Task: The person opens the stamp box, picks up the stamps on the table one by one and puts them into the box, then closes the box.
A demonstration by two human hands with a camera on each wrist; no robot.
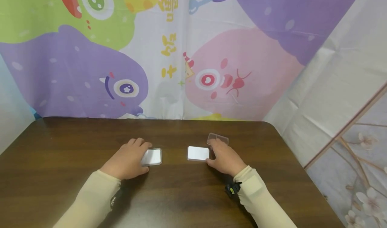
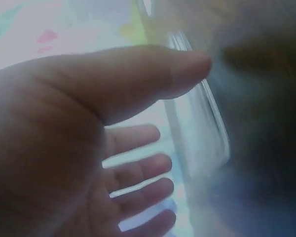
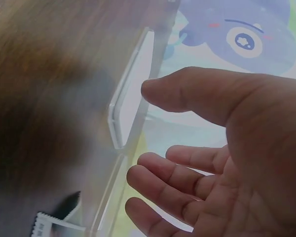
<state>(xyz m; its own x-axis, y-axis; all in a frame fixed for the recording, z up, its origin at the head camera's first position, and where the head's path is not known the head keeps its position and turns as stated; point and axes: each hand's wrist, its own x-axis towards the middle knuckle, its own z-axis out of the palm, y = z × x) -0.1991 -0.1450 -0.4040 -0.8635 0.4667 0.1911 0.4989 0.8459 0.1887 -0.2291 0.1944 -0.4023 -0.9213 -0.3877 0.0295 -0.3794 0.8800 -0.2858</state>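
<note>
On the brown table lies a flat clear case with a white face, and my left hand is spread at its left end. The left wrist view shows the thumb reaching across the clear rim, with the fingers apart from each other. A second clear case with a white face lies to the right, and my right hand is at its right edge, the thumb close by its near corner. Behind the right fingers is a thin transparent lid, partly covered by them. The right fingers are loosely bent with nothing between them.
A small picture piece with a serrated edge shows at the bottom of the right wrist view. A cartoon-printed cloth hangs along the table's back edge. A flowered panel stands at the right. A black strap device is on the right wrist.
</note>
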